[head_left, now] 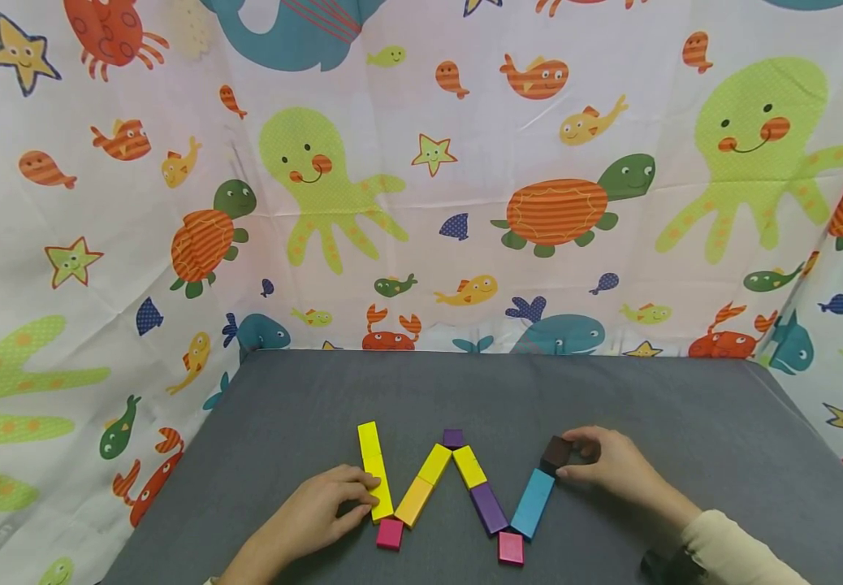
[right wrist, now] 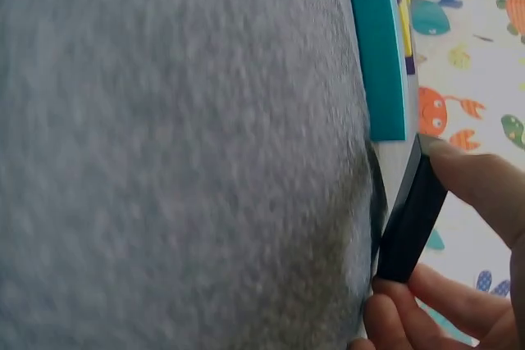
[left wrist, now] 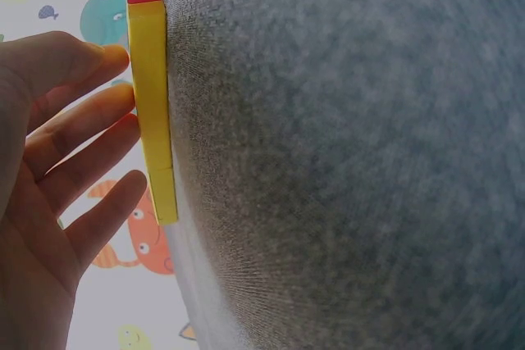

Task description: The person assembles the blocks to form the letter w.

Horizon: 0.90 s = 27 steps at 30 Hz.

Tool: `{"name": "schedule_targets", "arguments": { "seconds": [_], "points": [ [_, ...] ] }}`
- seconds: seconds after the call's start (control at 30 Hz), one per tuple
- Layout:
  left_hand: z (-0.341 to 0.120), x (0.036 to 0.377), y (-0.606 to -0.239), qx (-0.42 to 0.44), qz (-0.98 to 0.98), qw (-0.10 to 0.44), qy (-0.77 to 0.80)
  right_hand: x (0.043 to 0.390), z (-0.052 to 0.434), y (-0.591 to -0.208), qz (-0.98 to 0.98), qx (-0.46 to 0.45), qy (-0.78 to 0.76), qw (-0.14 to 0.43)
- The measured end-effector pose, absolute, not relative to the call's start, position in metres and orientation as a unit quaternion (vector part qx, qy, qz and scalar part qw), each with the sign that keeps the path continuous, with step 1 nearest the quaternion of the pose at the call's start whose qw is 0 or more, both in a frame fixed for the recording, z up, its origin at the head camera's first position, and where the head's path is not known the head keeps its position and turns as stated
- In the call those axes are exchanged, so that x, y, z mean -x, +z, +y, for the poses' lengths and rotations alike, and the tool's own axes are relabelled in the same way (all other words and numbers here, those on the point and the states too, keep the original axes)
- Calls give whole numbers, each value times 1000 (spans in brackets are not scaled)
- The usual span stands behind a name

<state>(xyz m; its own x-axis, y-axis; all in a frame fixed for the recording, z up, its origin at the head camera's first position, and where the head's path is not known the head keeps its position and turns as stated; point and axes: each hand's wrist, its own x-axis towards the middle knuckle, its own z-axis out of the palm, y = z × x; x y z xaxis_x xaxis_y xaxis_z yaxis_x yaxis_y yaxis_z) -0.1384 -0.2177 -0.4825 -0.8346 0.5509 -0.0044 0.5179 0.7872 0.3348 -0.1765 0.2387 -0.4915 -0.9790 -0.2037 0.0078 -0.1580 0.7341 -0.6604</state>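
My right hand (head_left: 622, 467) pinches a dark brown block (head_left: 556, 455) between thumb and fingers, at the upper end of a blue block (head_left: 532, 504). In the right wrist view the dark block (right wrist: 414, 211) is tilted. My left hand (head_left: 322, 512) touches the side of the left yellow blocks (head_left: 373, 471) with loosely extended fingers, as the left wrist view shows on the yellow block (left wrist: 149, 88). Between the hands, more blocks form a zigzag: an orange-yellow block (head_left: 414, 502), yellow blocks (head_left: 469, 467), a purple block (head_left: 489, 509) and pink blocks (head_left: 390, 535) at the low corners.
The blocks lie on a grey cloth-covered table (head_left: 319, 390). A small purple block (head_left: 454, 439) sits at the middle peak. Behind the table hangs a white curtain (head_left: 392, 309) printed with sea animals. A black object (head_left: 666, 566) is partly visible near the right sleeve.
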Motion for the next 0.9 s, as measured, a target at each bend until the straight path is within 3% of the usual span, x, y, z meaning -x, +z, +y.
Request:
{"name": "schedule_targets", "arguments": {
  "seconds": [0.9],
  "points": [
    [-219, 138, -484, -292, 940, 42, 172, 164, 226, -490, 937, 77, -340, -4]
  ]
}}
